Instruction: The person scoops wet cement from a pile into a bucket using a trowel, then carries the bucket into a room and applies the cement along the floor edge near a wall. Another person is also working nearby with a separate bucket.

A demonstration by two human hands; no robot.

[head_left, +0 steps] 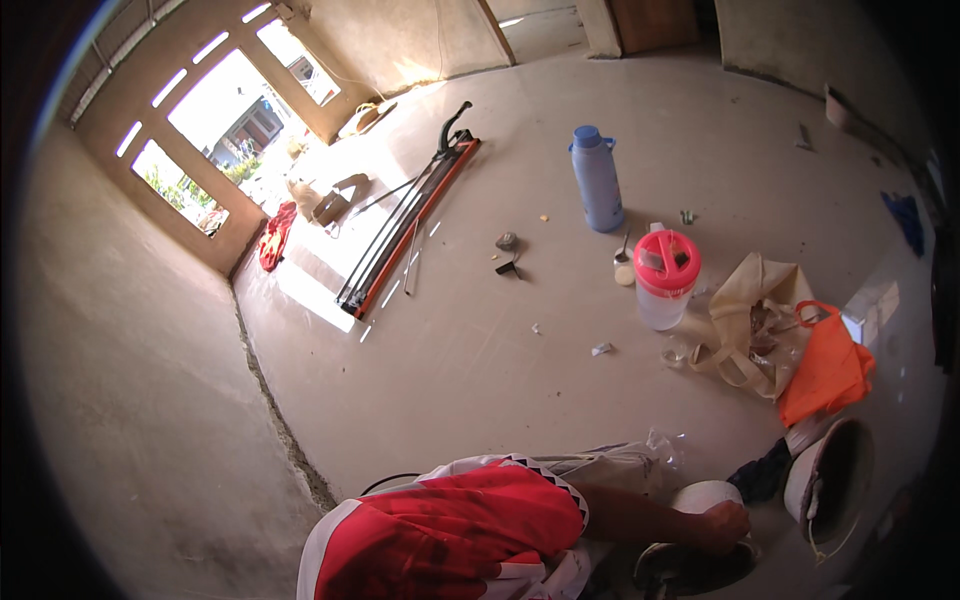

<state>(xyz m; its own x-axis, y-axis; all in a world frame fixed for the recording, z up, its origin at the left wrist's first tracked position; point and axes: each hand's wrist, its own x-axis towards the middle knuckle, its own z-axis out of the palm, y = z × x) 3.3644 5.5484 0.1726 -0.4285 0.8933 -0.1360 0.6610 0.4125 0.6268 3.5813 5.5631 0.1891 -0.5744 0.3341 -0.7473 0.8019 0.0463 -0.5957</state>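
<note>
Our left hand [725, 526] curls at the rim of a pale bucket [703, 495]; whether it grips, we cannot tell. Our right hand is out of view. Right of the left hand sits a second bucket [798, 488]; farther off, a cloth bag [742, 288] holds crumpled plastic [765, 325].

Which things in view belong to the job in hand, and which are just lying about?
Likely part of the job:
pale container at the hand
possibly the second bucket beside it
possibly the tile cutter, though untouched

Apparently just lying or standing about:
blue flask
pink-lidded jug
cream bag
orange bag
red cloth
</note>
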